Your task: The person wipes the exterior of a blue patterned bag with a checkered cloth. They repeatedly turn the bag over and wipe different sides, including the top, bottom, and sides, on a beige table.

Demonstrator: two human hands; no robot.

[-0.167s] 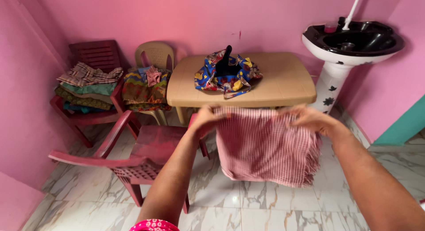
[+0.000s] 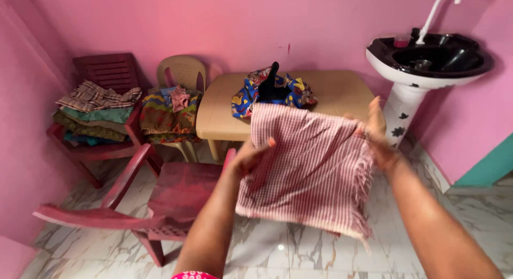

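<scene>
A red-and-white checked cloth (image 2: 312, 167) with a fringed edge is spread between my two hands in front of me. My left hand (image 2: 248, 157) grips its left side about halfway down. My right hand (image 2: 377, 134) pinches its upper right edge, fingers pointing up. The cloth hangs over the floor, in front of a beige plastic table (image 2: 342, 94). On that table lies a bright blue patterned garment (image 2: 291, 92) with a black piece (image 2: 270, 84) sticking up from it.
An empty maroon plastic chair (image 2: 160, 199) stands at my lower left. Behind it, a maroon chair (image 2: 109, 73) holds folded clothes (image 2: 93, 110), and a beige chair (image 2: 184, 70) holds more clothes (image 2: 168, 110). A black-and-white pedestal sink (image 2: 427, 57) stands right. Pink walls surround a marble floor.
The cloth's top edge has swung up and away, so it now lies open and tilted. My left hand dropped lower on the cloth and my right hand rose.
</scene>
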